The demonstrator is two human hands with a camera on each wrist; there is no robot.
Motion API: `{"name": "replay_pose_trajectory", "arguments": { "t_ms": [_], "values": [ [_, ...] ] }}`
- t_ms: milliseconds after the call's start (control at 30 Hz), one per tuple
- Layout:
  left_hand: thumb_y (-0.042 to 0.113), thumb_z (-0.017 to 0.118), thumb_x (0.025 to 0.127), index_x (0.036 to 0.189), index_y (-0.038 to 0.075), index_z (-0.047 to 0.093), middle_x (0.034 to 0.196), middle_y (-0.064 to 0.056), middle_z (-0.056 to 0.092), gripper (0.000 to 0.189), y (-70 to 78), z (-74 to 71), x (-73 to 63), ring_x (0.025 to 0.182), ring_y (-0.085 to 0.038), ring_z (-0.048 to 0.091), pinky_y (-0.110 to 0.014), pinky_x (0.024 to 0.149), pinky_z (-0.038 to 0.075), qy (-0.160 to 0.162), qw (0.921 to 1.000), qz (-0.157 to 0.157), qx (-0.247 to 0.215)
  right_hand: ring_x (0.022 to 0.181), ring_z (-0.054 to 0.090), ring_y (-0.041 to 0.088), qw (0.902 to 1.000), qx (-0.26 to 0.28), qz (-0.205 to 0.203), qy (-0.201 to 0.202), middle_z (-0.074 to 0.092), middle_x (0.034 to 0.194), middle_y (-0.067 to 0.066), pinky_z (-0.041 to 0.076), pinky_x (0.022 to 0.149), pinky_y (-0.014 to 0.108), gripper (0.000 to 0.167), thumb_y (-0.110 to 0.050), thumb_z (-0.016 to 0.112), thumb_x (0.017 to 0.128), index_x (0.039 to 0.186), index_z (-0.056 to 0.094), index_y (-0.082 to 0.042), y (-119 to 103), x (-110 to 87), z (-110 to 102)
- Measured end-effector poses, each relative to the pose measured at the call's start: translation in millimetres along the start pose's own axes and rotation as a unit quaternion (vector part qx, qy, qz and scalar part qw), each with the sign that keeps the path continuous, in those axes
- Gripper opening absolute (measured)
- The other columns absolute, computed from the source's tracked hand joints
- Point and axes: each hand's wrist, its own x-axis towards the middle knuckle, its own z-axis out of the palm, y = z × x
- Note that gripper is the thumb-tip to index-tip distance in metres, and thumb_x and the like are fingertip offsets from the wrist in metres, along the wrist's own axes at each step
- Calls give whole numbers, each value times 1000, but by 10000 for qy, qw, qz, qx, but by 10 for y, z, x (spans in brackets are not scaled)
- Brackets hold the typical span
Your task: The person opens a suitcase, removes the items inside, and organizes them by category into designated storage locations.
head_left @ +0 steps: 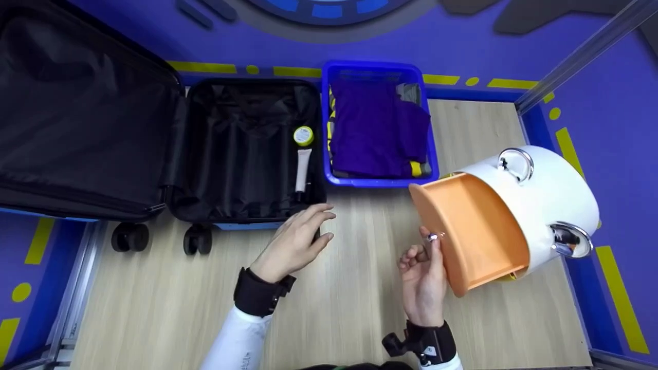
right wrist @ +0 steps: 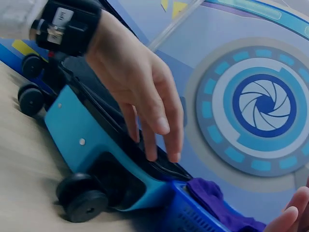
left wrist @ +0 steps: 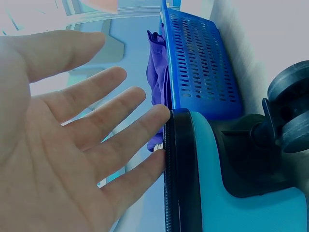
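Pinches a small metal knob (head_left: 432, 237) between thumb and finger of the right hand (head_left: 425, 288), with palm turned upward and the remaining fingers curled in; has by that knob an orange drawer (head_left: 478, 221) standing partway out of a rounded white box (head_left: 558, 192) – placed at the right side of the wooden table (head_left: 354, 288), with two curved silver fittings (head_left: 568, 239) on top and with drawer front facing the middle.

Holds the left hand (head_left: 290, 241) released, with fingers spread and relaxed and grasping nothing, at the near right corner of an open black-lined suitcase (head_left: 241, 149); cannot tell from these views whether touching its edge.

Keeps inside the suitcase, along the right side, a round yellow-rimmed tub (head_left: 303, 136) and, just nearer, a white tube (head_left: 304, 167) with a dark cap; shows in the left wrist view a turquoise outer side and black wheels (left wrist: 289, 111).

Has just right of the suitcase a blue basket (head_left: 380, 182), filled with purple cloth (head_left: 365, 128) plus bits of grey and yellow – near the drawer's far corner; wears black straps (head_left: 257, 292) on both wrists, over white sleeves (head_left: 239, 339).
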Motion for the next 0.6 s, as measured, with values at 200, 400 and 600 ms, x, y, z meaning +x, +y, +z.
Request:
{"name": "replay_pose_trajectory", "arguments": {
  "t_ms": [200,400,600],
  "values": [
    [18,71,100,132,4,63,146,-12,58,36,-14,-21,-1,131,-33,59,-51,109,46,58,9999,99,56,70,55,14,9998,124,-149,-105,61,77,2,47,66,25,32,-33,51,110,128,64,-10,48,-7,6],
    [19,69,101,134,4,63,147,-11,58,36,-33,-174,75,132,-31,58,-51,109,47,40,9995,63,310,71,55,14,9997,43,-146,-205,62,78,1,46,66,23,34,-32,49,111,136,60,-13,96,-27,28],
    [24,66,103,140,4,60,153,-12,53,42,-84,-534,326,137,-34,54,-54,113,42,-368,9961,-420,690,75,55,12,9981,-473,-71,-383,60,81,0,46,68,22,39,-33,47,112,142,52,-9,180,-51,54]
  ]
}}
